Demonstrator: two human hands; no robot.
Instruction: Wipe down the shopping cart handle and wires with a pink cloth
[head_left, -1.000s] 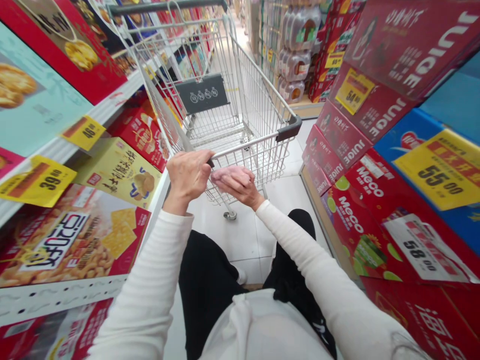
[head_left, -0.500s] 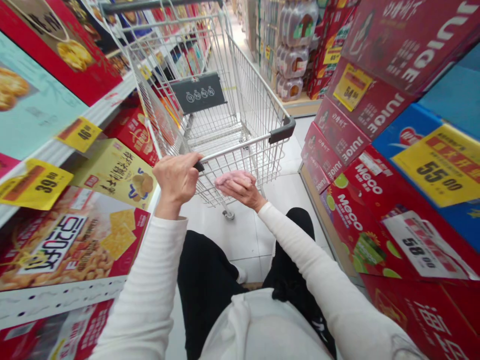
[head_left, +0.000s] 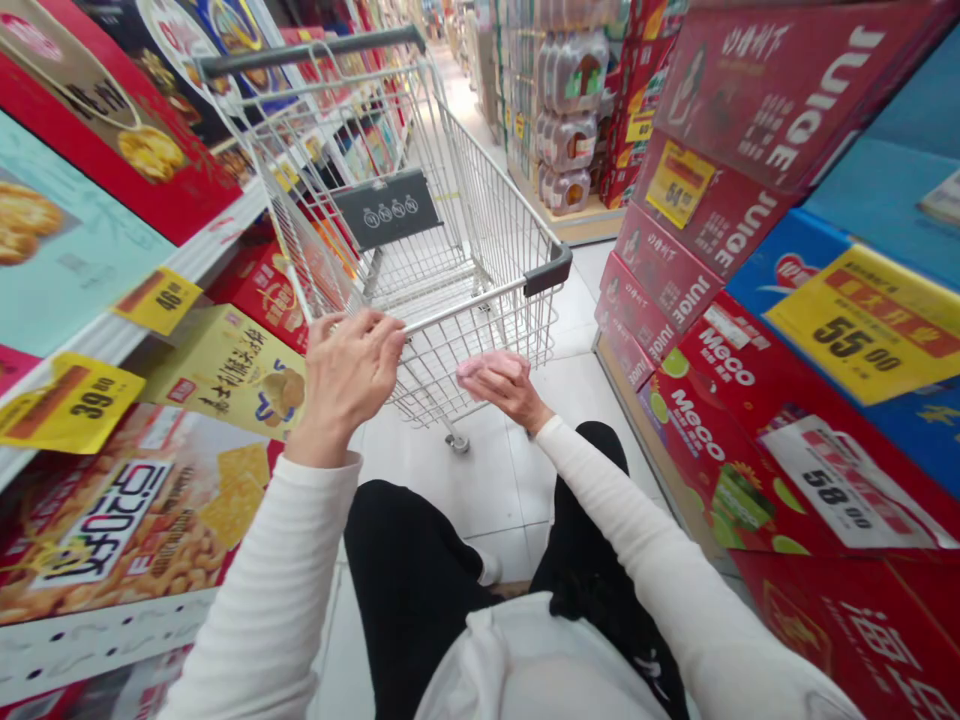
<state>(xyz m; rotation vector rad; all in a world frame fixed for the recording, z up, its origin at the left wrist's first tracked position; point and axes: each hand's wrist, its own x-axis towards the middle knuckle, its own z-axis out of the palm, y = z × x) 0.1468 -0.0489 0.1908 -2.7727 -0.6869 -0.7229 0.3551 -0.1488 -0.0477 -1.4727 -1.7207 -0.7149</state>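
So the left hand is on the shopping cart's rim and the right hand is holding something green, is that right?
Not quite: the head view shows the item in the right hand is pink, not green. The left hand is on the shopping cart's rim, as you say.

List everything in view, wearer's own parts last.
Shopping cart: one, silver and grey, centre
Bundle: one, pink, centre
Snack boxes: many, mixed colours, left
Shelves: at least two, white, left
Price tags: many, mostly yellow, both sides
JUIGE cartons: several, dark red, right
Meco packaging: count unclear, red, right
Other packaging: several, blue and red, right
Wrapped packs: several, translucent, beyond cart
Floor: one, white-tiled, below
Top: one, white, bottom
Trousers: one pair, black, bottom
Footwear: count unclear, white, bottom
Left hand: one, bare, on cart
Right hand: one, bare, holding bundle
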